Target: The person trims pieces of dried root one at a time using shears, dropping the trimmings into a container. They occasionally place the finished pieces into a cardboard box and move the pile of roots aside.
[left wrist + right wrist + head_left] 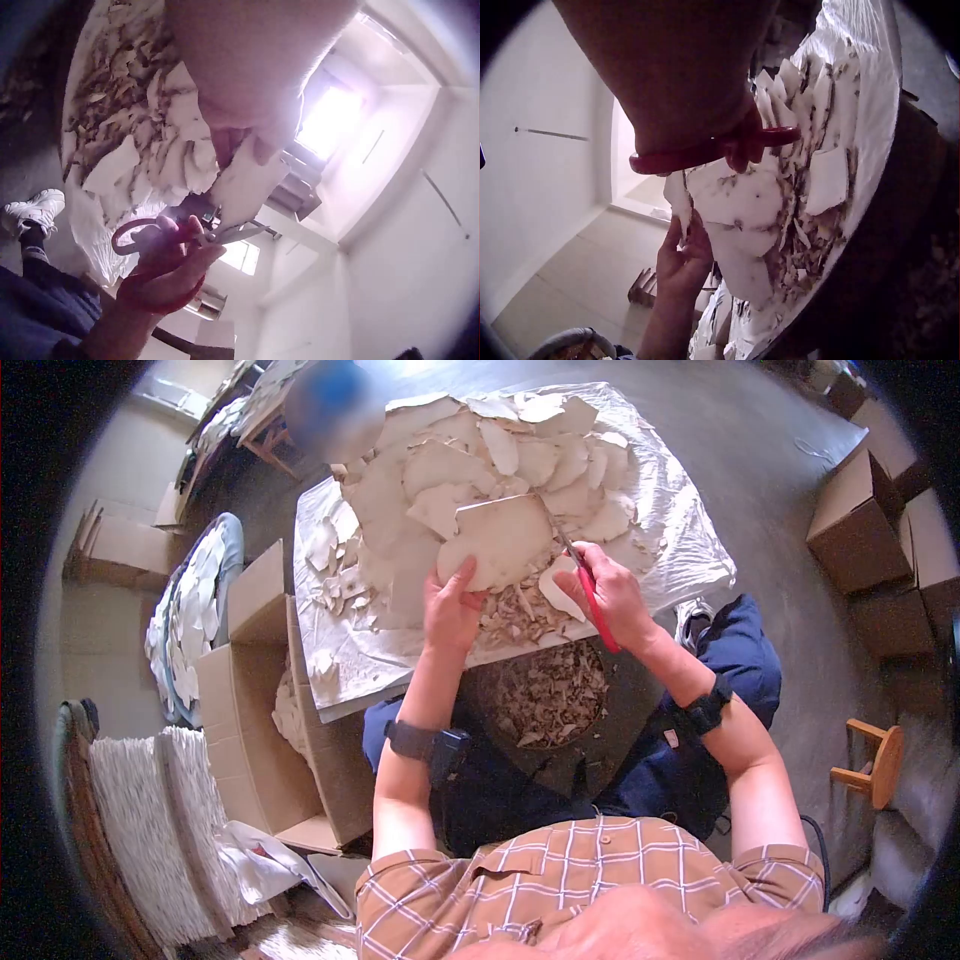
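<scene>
My left hand (453,610) grips a flat, cream-coloured sheet (500,545) by its lower edge, thumb on top. In my right hand (615,598) is a pair of scissors with red handles (597,612). The blades point away from me at the sheet's right edge; in the left wrist view the scissors (232,233) overlap the sheet's end (244,180). A smaller pale piece (560,588) lies beneath the right hand. Small trimmed scraps (520,618) cover the table's near side, and a pile of similar sheets (440,460) rises behind.
White plastic covers the table (690,550). Below its near edge, between the knees, stands a round container of scraps (550,695). An open cardboard box (245,740) is at the left, more boxes (860,520) and a wooden stool (882,765) at the right. Another person (330,410) is beyond the table.
</scene>
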A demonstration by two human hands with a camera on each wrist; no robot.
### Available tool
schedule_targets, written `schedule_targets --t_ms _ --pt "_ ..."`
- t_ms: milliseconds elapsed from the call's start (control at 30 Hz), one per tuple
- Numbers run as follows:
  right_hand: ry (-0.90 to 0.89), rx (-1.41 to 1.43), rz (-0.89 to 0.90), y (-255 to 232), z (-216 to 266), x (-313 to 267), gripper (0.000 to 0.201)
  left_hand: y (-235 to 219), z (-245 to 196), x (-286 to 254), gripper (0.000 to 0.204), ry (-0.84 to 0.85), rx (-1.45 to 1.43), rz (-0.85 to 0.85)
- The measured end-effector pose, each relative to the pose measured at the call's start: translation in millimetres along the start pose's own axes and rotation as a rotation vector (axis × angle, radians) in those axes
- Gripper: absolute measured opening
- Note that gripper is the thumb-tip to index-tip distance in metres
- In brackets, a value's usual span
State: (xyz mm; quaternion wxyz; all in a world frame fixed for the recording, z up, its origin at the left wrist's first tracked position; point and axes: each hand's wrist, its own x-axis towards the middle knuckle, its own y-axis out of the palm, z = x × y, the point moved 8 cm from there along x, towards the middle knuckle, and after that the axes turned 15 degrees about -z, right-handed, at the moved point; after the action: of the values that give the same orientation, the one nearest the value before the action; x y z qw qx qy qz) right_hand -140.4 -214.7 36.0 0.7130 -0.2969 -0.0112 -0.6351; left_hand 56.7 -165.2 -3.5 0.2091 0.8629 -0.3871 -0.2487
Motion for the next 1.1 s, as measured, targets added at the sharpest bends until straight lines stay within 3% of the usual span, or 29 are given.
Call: schedule_targets --t_ms 233,700,1000,1100 --pt "-0.106 -0.07 -0.05 -5 -1 -1 0.044 3 -5 -6 0.028 0.028 0.006 0.12" --pt "-0.155 -0.076 -0.007 -3 2 -2 0.044 -2 -7 -7 0.025 0.024 -0.019 0.119" --pt "-0.174 -0.06 0.023 -5 4 -2 0.037 -10 -13 -7 0.027 0.069 0.028 0.101" --pt "-0.2 -0.083 0.061 0 5 -5 0.023 -17 -14 -9 0.033 0.073 0.071 0.072"
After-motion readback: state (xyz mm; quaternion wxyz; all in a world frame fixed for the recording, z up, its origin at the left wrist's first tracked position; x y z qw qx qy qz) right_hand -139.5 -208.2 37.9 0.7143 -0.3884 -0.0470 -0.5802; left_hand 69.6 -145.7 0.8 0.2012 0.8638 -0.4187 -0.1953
